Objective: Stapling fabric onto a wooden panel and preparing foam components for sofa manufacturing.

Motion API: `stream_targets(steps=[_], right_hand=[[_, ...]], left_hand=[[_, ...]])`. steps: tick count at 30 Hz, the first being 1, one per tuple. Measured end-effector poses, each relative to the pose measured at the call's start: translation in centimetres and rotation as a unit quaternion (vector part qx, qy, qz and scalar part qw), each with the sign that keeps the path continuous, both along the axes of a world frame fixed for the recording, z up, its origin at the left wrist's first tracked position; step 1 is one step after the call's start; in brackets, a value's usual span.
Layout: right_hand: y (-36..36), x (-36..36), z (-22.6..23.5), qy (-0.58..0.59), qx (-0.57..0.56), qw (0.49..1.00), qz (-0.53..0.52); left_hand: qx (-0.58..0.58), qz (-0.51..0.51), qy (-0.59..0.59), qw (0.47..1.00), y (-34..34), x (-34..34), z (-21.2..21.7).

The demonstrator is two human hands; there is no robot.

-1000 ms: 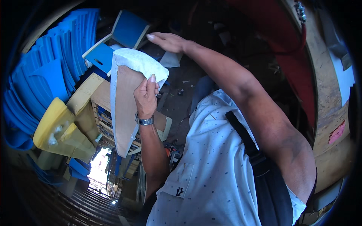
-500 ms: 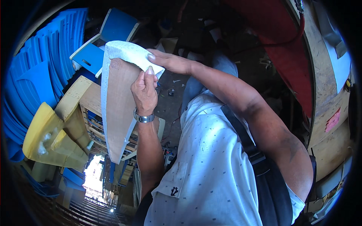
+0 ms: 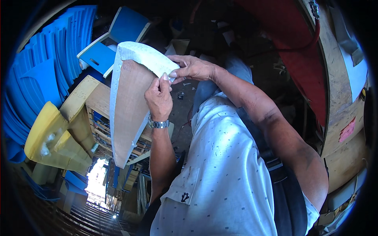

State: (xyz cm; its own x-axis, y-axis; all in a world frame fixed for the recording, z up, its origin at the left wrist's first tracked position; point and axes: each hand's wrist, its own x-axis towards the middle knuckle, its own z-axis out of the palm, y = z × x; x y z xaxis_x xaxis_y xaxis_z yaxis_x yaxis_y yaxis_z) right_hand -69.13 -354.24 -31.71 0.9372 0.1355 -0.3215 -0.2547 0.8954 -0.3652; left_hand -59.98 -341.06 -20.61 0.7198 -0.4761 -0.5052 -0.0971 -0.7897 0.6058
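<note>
A tapering wooden panel point(image 3: 130, 90) stands in front of me, a white foam strip point(image 3: 143, 55) running over its curved top edge and pale edging down its sides. My left hand point(image 3: 159, 98), with a metal watch at the wrist, pinches the strip's lower right end between thumb and fingers. From the right, my right hand point(image 3: 195, 67) grips the same end, thumb on the near face and fingers mostly hidden behind. Both thumbs are close together at the strip's corner.
Many curved blue foam sheets point(image 3: 43, 59) are stacked at the left. Near them are yellow foam-covered pieces point(image 3: 49, 137) and a blue panelled frame point(image 3: 128, 25). A red sheet point(image 3: 287, 47) and a wooden board point(image 3: 342, 118) stand at the right.
Both hands have shifted slightly right and down with the end of the foam strip. My right hand's fingers have curled further round it. The view has moved a little.
</note>
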Motion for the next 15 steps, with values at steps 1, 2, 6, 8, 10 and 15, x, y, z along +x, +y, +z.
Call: stream_targets(steps=[1,2,6,8,10,15], right_hand=[[-0.4,0.2,0.2,-0.003,-0.039,0.999,0.015],[-0.9,0.1,0.5,0.000,-0.038,0.999,0.014],[-5.9,-1.1,3.0,0.002,-0.473,0.867,0.159],[-10.5,-3.4,4.5,-0.001,-0.603,0.791,0.101],[-16.3,-5.8,6.4,0.034,-0.581,0.812,-0.036],[-25.2,-9.8,9.7,0.143,-0.540,0.771,-0.305]], left_hand=[[-0.004,0.004,0.009,1.000,-0.1,0.1,0.0],[-0.003,0.002,0.012,1.000,0.0,0.1,-0.3],[0.033,0.012,0.004,0.999,-0.2,0.1,-0.5],[0.037,0.052,0.016,0.998,-0.5,0.4,-0.5],[0.031,0.042,0.012,0.999,-0.8,1.0,-1.3],[0.068,0.046,0.013,0.997,-1.5,0.9,-2.7]])
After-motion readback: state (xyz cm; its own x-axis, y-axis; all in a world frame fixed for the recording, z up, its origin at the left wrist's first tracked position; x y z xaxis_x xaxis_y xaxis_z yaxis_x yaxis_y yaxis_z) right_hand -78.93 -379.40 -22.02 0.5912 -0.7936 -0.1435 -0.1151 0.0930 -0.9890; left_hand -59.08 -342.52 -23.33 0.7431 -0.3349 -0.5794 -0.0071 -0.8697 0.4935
